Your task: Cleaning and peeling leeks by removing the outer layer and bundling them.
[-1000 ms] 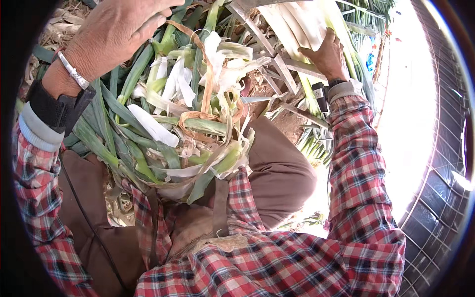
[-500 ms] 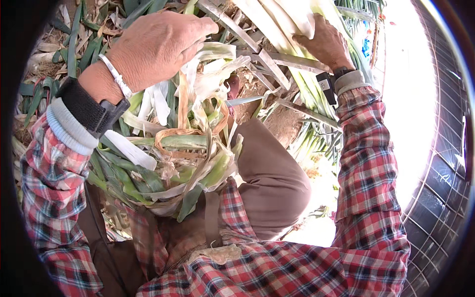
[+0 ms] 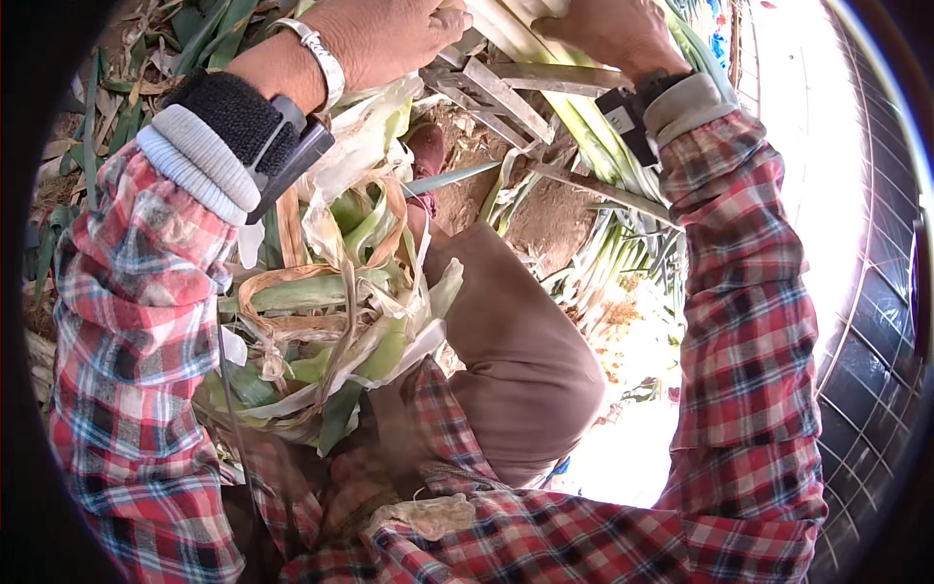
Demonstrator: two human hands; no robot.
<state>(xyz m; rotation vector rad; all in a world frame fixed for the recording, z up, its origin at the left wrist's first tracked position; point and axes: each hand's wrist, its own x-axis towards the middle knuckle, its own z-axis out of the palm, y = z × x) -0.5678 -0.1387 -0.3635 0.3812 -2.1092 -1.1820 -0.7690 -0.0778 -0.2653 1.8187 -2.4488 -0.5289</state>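
Left hand [image 3: 387, 41] curled near pale leeks [image 3: 516, 37] by a barred frame [image 3: 509, 99], right hand [image 3: 615, 35] over them; cannot tell whether either hand pinches any.

At the far side, your left hand [image 3: 389, 41] lies left of your right hand [image 3: 615, 37] — leek stalks [image 3: 595, 131] run nearer from beneath the right one, across the frame [image 3: 511, 100]. The leaf heap [image 3: 336, 292] sits nearer, left of your bent knee [image 3: 530, 389]; wire mesh [image 3: 869, 428] stands right of your right sleeve [image 3: 744, 370].
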